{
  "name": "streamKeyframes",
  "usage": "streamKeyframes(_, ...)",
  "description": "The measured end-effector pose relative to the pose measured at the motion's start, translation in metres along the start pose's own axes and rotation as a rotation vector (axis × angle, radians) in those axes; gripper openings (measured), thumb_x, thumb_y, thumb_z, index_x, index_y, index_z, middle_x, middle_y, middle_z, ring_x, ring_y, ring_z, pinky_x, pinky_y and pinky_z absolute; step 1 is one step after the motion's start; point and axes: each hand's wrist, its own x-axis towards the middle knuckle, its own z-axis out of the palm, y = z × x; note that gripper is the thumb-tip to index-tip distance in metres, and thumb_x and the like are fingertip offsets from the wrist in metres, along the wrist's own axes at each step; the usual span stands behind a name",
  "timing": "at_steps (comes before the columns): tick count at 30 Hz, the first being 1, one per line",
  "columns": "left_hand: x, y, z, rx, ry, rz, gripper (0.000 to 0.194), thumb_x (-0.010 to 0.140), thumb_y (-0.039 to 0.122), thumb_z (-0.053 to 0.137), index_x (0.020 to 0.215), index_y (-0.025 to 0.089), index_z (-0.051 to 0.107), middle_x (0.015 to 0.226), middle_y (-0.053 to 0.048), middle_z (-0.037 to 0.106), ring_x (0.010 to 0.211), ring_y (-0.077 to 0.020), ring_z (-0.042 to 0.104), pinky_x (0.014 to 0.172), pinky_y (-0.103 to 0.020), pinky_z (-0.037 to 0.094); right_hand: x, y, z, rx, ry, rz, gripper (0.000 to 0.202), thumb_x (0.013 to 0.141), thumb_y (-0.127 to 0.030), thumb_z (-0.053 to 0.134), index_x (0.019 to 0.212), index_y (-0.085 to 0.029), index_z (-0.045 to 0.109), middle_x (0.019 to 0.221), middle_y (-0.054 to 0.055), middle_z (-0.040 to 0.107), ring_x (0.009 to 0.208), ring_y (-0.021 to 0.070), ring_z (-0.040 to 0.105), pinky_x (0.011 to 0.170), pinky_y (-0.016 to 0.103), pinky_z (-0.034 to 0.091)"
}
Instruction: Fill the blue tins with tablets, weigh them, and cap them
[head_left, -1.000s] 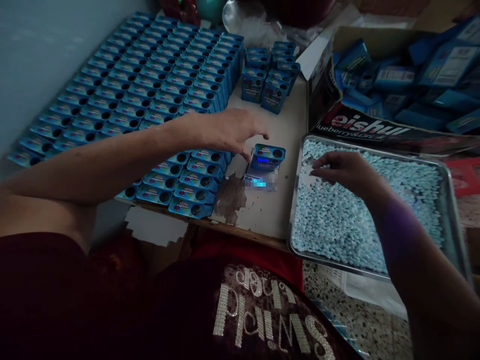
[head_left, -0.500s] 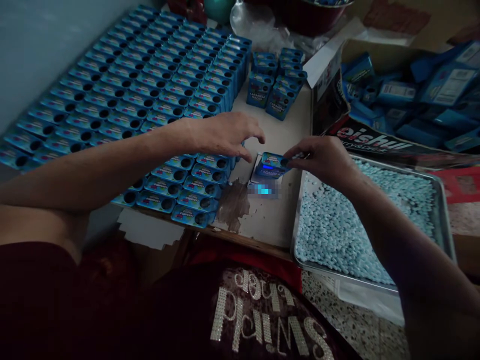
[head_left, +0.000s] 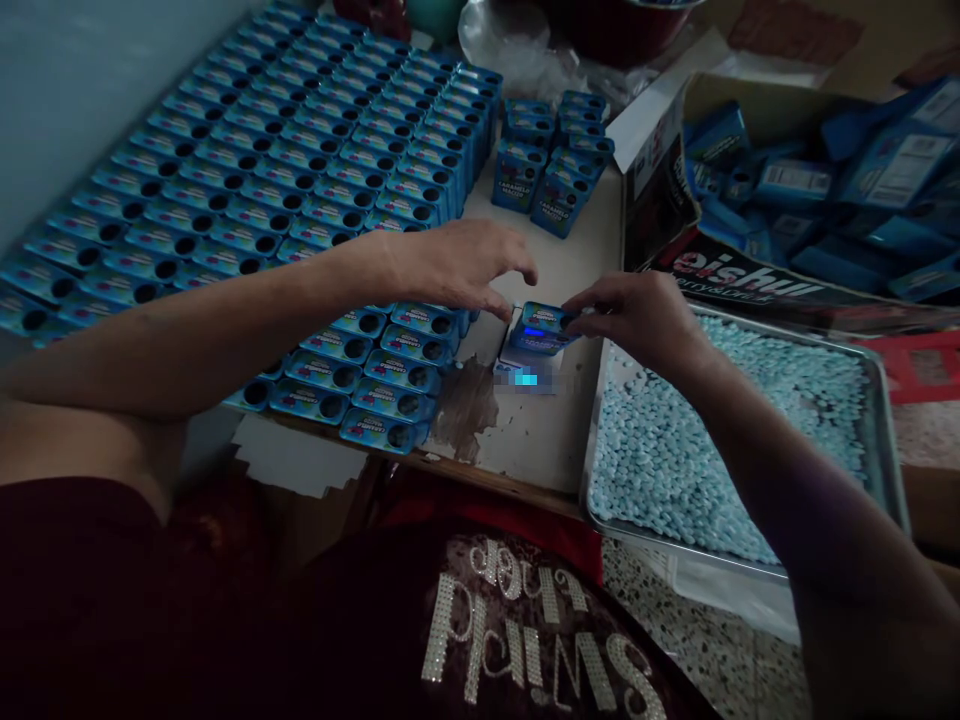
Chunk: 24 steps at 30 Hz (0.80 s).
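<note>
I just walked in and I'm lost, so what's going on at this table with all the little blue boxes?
The person's right hand is at the top edge of a blue box standing on a small device with a lit display. The left hand hovers beside it, fingers apart. Rows of similar boxes stand left; a tray of pale pieces lies right.

Two hands showed, with one table, one scale bearing one blue box, one metal tray and one carton. Two short columns of packs stood apart. The block of packs, the carton's packs and the pale pieces defied exact counting.
</note>
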Motion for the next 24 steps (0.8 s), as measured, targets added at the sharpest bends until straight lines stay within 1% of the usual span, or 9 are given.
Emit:
streamKeyframes(4, 0.005, 0.001, 0.001, -0.002, 0.01, 0.04, 0.061, 0.099, 0.05, 0.07, 0.148, 0.015, 0.072, 0.147, -0.016, 0.073, 0.131, -0.0306, 0.066, 0.111, -0.038, 0.048, 0.002, 0.004, 0.006, 0.119, 0.011, 0.017, 0.019, 0.083, -0.042, 0.093, 0.089, -0.024, 0.091, 0.087, 0.006, 0.08, 0.068, 0.0203, 0.074, 0.067, 0.035, 0.054)
streamKeyframes(8, 0.007, 0.001, 0.001, 0.0, 0.009, 0.047, 0.059, 0.105, 0.058, 0.059, 0.148, 0.019, 0.071, 0.149, -0.012, 0.072, 0.13, -0.028, 0.062, 0.112, -0.038, 0.047, 0.004, 0.011, 0.012, 0.248, 0.056, 0.074, 0.028, 0.087, -0.046, 0.09, 0.094, -0.019, 0.091, 0.082, 0.007, 0.078, 0.061, 0.0184, 0.071, 0.062, 0.034, 0.054)
streamKeyframes(10, 0.008, -0.001, 0.001, -0.002, -0.001, 0.042, 0.061, 0.106, 0.061, 0.055, 0.149, 0.021, 0.07, 0.15, -0.011, 0.071, 0.129, -0.0268, 0.062, 0.113, -0.038, 0.047, 0.003, 0.013, 0.013, 0.286, 0.052, 0.116, 0.032, 0.088, -0.047, 0.088, 0.1, -0.018, 0.091, 0.075, 0.006, 0.077, 0.061, 0.0194, 0.072, 0.062, 0.034, 0.056)
streamKeyframes(13, 0.011, -0.006, 0.004, -0.018, -0.001, 0.047, 0.066, 0.103, 0.067, 0.055, 0.15, 0.024, 0.07, 0.15, -0.009, 0.071, 0.129, -0.0293, 0.062, 0.113, -0.04, 0.047, 0.001, 0.012, 0.011, 0.32, 0.026, 0.155, 0.037, 0.088, -0.05, 0.089, 0.107, -0.019, 0.091, 0.065, 0.004, 0.073, 0.063, 0.022, 0.074, 0.065, 0.035, 0.06)
streamKeyframes(17, 0.014, -0.013, 0.007, -0.042, -0.002, 0.054, 0.073, 0.1, 0.074, 0.055, 0.152, 0.025, 0.07, 0.15, -0.01, 0.071, 0.135, -0.0336, 0.06, 0.114, -0.043, 0.046, -0.001, 0.006, 0.009, 0.295, 0.039, 0.133, 0.032, 0.086, -0.049, 0.09, 0.103, -0.022, 0.091, 0.065, 0.004, 0.075, 0.065, 0.0233, 0.076, 0.067, 0.037, 0.062)
streamKeyframes(19, 0.015, -0.011, 0.005, -0.039, 0.0, 0.05, 0.072, 0.1, 0.073, 0.055, 0.152, 0.025, 0.07, 0.15, -0.009, 0.071, 0.135, -0.0328, 0.06, 0.115, -0.043, 0.046, -0.002, 0.005, 0.007, 0.297, 0.028, 0.136, 0.029, 0.086, -0.047, 0.09, 0.101, -0.022, 0.092, 0.068, 0.004, 0.077, 0.065, 0.0236, 0.075, 0.068, 0.038, 0.063)
streamKeyframes(21, 0.014, -0.008, 0.002, -0.021, -0.005, 0.048, 0.067, 0.102, 0.068, 0.056, 0.151, 0.024, 0.07, 0.15, -0.009, 0.072, 0.134, -0.0309, 0.059, 0.116, -0.042, 0.046, -0.004, 0.01, 0.004, 0.323, 0.039, 0.149, 0.03, 0.086, -0.047, 0.09, 0.104, -0.023, 0.091, 0.071, 0.005, 0.078, 0.067, 0.0238, 0.075, 0.068, 0.039, 0.063)
streamKeyframes(24, 0.01, -0.002, -0.003, 0.003, -0.009, 0.044, 0.061, 0.102, 0.058, 0.059, 0.149, 0.021, 0.071, 0.152, -0.012, 0.07, 0.131, -0.0295, 0.061, 0.116, -0.043, 0.048, -0.01, 0.033, -0.005, 0.365, 0.14, 0.171, 0.032, 0.089, -0.051, 0.089, 0.107, -0.025, 0.09, 0.079, 0.006, 0.08, 0.069, 0.0222, 0.072, 0.068, 0.039, 0.061)
